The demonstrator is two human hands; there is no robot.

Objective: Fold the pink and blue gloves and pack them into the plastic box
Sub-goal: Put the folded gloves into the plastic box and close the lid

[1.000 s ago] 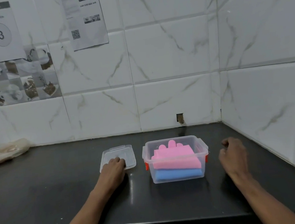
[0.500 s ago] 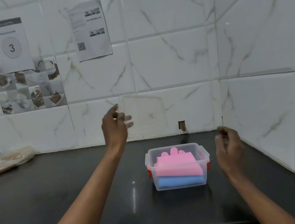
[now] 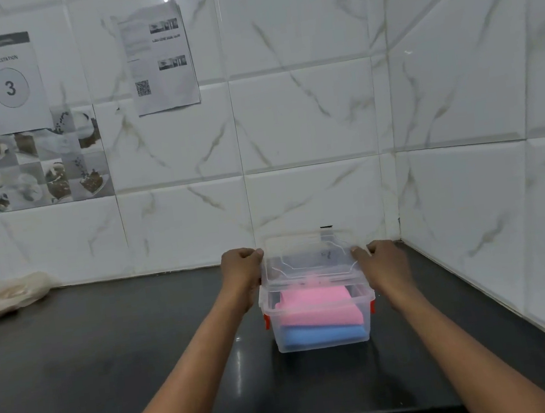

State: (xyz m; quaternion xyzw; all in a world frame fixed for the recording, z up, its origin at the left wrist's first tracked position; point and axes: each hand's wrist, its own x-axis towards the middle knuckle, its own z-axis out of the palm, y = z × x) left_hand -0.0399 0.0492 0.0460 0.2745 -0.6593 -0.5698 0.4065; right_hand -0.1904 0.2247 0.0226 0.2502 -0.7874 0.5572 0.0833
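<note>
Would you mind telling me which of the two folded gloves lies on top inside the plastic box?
The pink glove; it rests on the blue glove, which lies at the bottom.

The plastic box (image 3: 360, 290) at lower centre is clear and colourless, with a small red latch (image 3: 266, 322) on each side. Through its wall show a pink glove (image 3: 318, 307) above and a blue glove (image 3: 321, 334) below. The lid (image 3: 308, 260) is clear too. The desk (image 3: 112, 363) is glossy black. The wall tiles (image 3: 304, 116) are white with grey-beige marble veins. At upper left, a white sheet (image 3: 9, 84) bears a dark header band and a circled black 3; a second white sheet (image 3: 160, 58) carries a black QR code. Below them a picture tile (image 3: 43, 166) is chequered grey and white with brown cups. The bag (image 3: 7, 295) at the left edge is translucent beige.
</note>
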